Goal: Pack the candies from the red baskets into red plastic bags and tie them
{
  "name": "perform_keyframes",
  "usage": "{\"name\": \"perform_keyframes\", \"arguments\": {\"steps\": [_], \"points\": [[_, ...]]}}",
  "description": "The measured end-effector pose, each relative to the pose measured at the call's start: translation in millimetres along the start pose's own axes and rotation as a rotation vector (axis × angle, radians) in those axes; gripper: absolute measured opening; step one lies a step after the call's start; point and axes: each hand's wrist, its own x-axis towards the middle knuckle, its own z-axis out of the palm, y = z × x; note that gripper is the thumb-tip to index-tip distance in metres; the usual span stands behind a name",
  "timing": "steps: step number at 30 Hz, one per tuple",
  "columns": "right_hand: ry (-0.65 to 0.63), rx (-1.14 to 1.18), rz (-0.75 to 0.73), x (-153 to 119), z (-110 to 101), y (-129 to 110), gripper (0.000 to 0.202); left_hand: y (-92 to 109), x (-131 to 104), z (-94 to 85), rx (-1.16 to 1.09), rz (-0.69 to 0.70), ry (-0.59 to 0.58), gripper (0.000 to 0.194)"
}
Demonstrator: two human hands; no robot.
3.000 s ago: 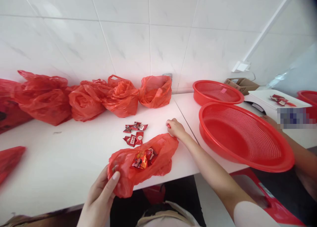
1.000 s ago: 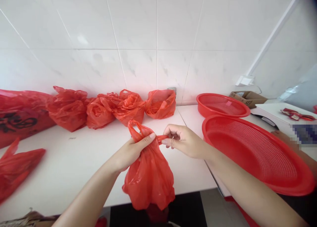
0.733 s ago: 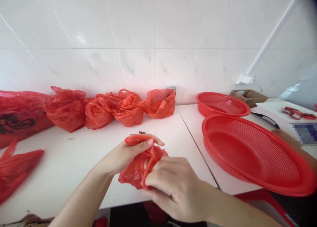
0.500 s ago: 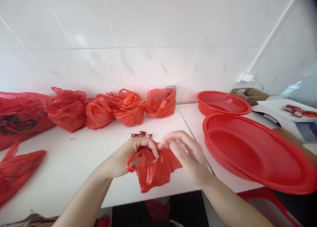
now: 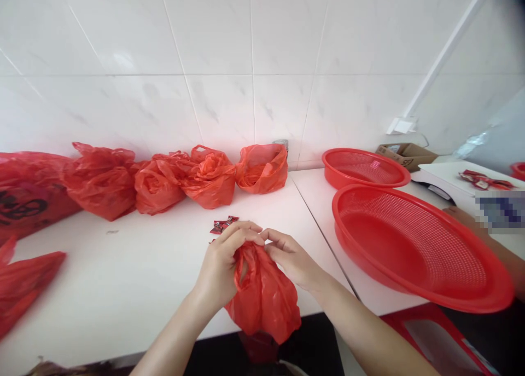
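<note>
A red plastic bag (image 5: 270, 296) hangs from both hands over the table's front edge, its body loosely spread and creased. My left hand (image 5: 229, 255) is closed around the bag's top, with a handle loop by the palm. My right hand (image 5: 289, 255) pinches the top of the same bag, its fingertips close to the left ones. Just beyond the hands, several small dark red wrapped packets (image 5: 223, 224) lie on the white table (image 5: 156, 272), partly covered by the left hand.
Filled red bags (image 5: 209, 179) stand in a row along the tiled wall. Two red sieve baskets (image 5: 394, 244) (image 5: 365, 165) sit at the right, with a cardboard box (image 5: 408, 156) behind. A co-worker's arm (image 5: 492, 244) reaches in at the far right. Another red bag (image 5: 28, 288) lies at left.
My right hand, apart and blurred before, has closed on the bag beside the left. The bag has spread out and hangs lower. The view has shifted slightly.
</note>
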Motion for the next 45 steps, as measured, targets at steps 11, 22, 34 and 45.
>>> {"name": "perform_keyframes", "arguments": {"steps": [11,22,34,45], "points": [[0.589,-0.667,-0.377,4,-16,24,0.015,-11,-36,8.4,-0.913,-0.608,0.097,0.043],[0.716,-1.090,-0.121,17,-117,83,0.030,-29,-110,-0.2,-1.022,-0.738,0.086,0.040],[0.426,-1.039,-0.127,-6,-12,79,0.017,-65,-93,72.2,-0.271,-0.658,0.300,0.042],[0.582,-1.134,-0.126,24,-61,91,0.019,-94,-60,56.8,0.424,-0.746,-0.043,0.040]]}}
